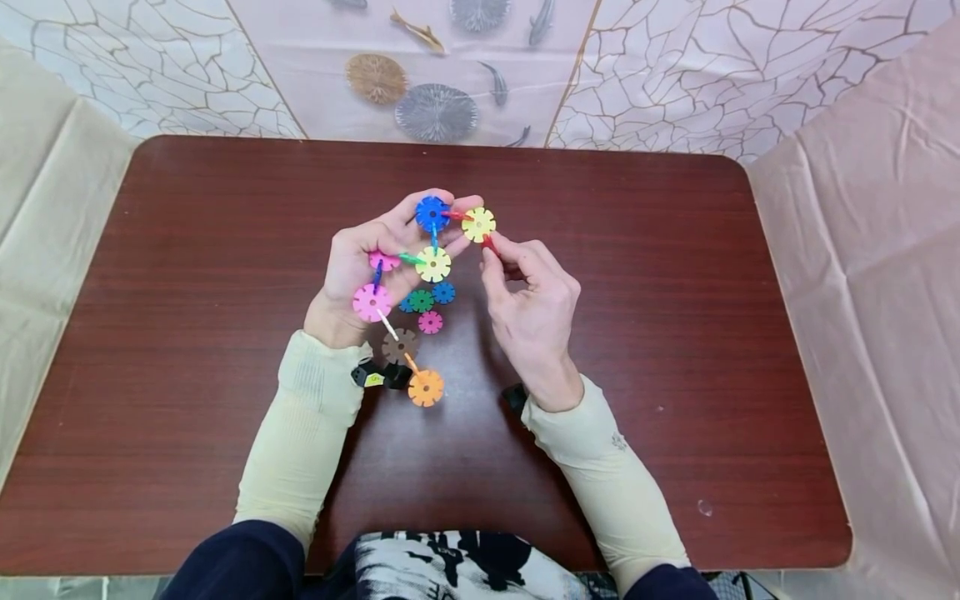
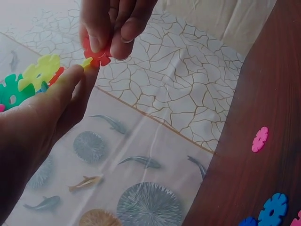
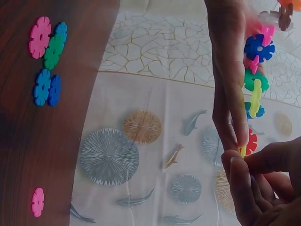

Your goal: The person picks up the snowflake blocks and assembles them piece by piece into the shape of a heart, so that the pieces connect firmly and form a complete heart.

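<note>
Our left hand (image 1: 349, 262) holds the chain (image 1: 433, 271), seemingly to steady it, while our right hand (image 1: 536, 308) pinches a red disc (image 1: 490, 244) beside that grip.

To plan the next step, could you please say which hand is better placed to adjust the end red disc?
Probably the right hand: it pinches that red disc, while the left hand supports the chain.

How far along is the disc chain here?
Done: the linked chain runs from an orange disc across the left hand to a yellow disc. In hand: the right hand pinches a red disc at that yellow end; whether it is fully seated isn't clear. Remaining, if wanted: loose blue, green and pink discs on the table.
</note>
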The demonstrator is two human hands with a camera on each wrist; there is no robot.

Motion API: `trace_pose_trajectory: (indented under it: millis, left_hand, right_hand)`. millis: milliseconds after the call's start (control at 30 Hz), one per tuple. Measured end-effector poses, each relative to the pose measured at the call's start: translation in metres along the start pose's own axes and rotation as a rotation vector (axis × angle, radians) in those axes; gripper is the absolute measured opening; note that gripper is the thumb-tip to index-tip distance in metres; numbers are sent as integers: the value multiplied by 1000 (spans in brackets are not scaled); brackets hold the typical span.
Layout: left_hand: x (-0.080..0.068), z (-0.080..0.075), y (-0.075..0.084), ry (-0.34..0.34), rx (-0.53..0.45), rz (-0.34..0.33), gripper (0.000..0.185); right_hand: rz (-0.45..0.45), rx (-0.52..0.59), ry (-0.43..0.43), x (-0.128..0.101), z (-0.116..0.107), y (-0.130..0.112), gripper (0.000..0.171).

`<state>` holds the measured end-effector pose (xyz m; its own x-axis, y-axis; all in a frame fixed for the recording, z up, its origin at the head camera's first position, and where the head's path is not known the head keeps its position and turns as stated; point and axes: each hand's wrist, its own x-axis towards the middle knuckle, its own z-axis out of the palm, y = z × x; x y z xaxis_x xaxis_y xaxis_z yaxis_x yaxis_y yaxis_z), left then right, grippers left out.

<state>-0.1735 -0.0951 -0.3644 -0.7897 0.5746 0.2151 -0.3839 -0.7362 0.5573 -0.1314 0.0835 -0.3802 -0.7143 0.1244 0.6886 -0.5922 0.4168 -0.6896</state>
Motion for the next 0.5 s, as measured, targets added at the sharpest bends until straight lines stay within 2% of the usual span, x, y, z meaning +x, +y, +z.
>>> trace_pose_trajectory:
  millis: [167,333,500]
  left_hand:
    - [-1,0,1,-35,-13,13,58]
    - [-1,2,3,-67,-26,54,65]
    - [0,2,1,-115,14,84,59]
  right_hand:
    - [-25,11,29,3,-1,0,19]
    - [-45,4,32,6,-1,1,19]
    - [-41,-10,24,6,0,0,17]
